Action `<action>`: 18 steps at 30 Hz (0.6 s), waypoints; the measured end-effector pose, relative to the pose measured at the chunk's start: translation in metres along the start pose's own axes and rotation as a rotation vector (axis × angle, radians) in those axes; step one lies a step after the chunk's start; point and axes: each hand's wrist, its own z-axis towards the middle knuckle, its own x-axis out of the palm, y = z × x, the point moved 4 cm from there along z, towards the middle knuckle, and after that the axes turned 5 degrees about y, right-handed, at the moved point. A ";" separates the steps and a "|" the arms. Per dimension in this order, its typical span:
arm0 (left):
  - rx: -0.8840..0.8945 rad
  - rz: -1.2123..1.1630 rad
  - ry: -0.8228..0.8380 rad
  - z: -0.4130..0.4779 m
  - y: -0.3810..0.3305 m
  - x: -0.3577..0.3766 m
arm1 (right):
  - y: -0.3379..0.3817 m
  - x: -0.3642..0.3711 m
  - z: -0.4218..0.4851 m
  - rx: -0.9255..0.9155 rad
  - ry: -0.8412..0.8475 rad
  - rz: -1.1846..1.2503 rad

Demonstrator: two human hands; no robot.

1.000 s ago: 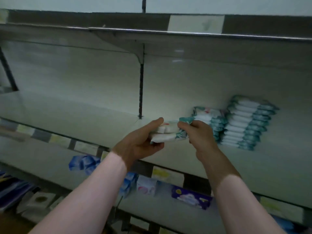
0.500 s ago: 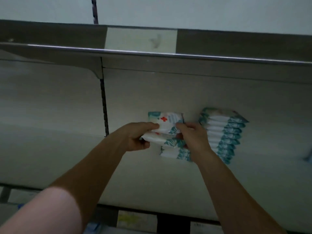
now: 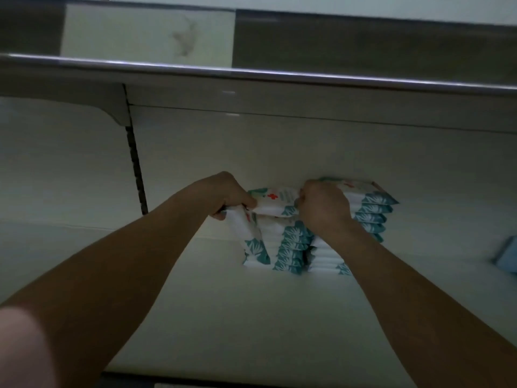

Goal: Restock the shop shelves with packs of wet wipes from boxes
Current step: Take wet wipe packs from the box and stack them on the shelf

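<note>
While the smooth pale shelf (image 3: 251,317) lies dim, left hand (image 3: 226,196) and right hand (image 3: 324,208) each clamp an end of 1 glossy pack (image 3: 277,200), stacks (image 3: 291,253) just beneath

Shop: one bay of retail shelving.

Landmark is the slotted upright (image 3: 136,169), a dark column of slots running down the pale back panel (image 3: 279,147); this is adjustable shop racking.

At the upright's top, a curved bracket (image 3: 117,107) sits under the upper shelf. That shelf's front edge has a metal rail (image 3: 279,75) and, above it, a dark ticket strip (image 3: 363,37) holding a pale label card (image 3: 145,32), print unreadable.

Right of the upright is a deep, pale shelf board (image 3: 251,317). On it are packs of wet wipes (image 3: 291,247), all one white-and-teal design, piled flat in stacks side by side against the back panel, as stock on display.

Far right of the upright, at the edge of view, lies a blue packet (image 3: 507,256), blurred.

Light is dim.
</note>
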 end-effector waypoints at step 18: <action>0.021 0.023 -0.046 -0.001 0.006 -0.012 | 0.007 0.043 0.000 -0.269 0.061 -0.331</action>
